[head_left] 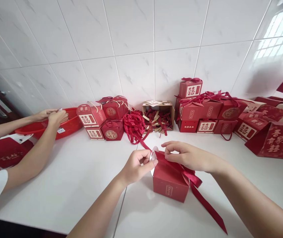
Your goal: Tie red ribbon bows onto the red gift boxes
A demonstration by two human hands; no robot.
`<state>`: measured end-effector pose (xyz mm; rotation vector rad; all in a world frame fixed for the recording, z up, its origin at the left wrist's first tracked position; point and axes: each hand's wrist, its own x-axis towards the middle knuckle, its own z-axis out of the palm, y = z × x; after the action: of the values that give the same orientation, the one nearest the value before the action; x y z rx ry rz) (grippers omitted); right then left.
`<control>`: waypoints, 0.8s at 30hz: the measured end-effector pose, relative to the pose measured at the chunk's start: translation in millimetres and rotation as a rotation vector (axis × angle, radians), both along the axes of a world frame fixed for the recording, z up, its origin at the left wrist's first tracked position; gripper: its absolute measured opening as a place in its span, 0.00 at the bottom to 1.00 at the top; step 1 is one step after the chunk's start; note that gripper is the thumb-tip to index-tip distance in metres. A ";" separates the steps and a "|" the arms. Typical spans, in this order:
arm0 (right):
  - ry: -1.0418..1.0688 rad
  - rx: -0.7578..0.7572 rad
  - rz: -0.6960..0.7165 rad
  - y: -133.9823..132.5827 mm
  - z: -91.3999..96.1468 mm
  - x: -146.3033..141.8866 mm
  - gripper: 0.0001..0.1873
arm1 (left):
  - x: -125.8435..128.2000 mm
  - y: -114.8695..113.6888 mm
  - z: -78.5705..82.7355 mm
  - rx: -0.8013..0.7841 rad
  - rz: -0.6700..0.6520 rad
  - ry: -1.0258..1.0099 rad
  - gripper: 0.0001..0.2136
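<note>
A red gift box [169,180] sits on the white table in front of me. A dark red satin ribbon [208,205] passes through its right end and trails over the table. My left hand [137,167] pinches the white-backed flap at the box's left end between thumb and fingers. Over the box's top is my right hand [187,155], its fingers bent and apart near the ribbon; its thumb is mostly hidden. Another stretch of ribbon runs from the box's left end back to a red ribbon pile [133,125].
An open carton [172,115] of red strips with gold tabs stands by the tiled wall. Finished-looking red boxes are stacked at left [91,115] and right [201,110]. Far left, another person's hands [57,115] work over a red plastic basin [69,127]. Red bags [277,140] stand at right.
</note>
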<state>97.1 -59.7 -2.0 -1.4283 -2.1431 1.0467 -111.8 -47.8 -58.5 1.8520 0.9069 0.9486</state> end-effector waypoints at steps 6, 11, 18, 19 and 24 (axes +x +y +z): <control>0.103 -0.025 0.035 8.6 -7.3 -0.3 0.12 | 1.1 -2.1 -0.5 0.081 -0.007 0.048 0.19; 0.274 -0.159 0.075 12.1 -8.6 -3.2 0.12 | 2.5 -4.2 0.6 0.101 -0.035 0.045 0.18; 0.419 -0.275 0.119 13.8 -12.3 -4.1 0.10 | 4.5 -8.0 1.5 0.045 -0.079 0.053 0.19; 0.410 -0.264 0.111 13.6 -12.6 -4.5 0.10 | 5.3 -8.1 0.8 0.028 -0.068 0.052 0.20; 0.364 -0.241 0.074 10.5 -11.5 -6.5 0.11 | 9.4 -2.9 -4.2 -0.131 0.110 -0.094 0.26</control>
<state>90.6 -49.2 -13.5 -1.1493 -1.8672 1.5064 -102.5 -50.7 -62.7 1.6476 0.9972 1.0099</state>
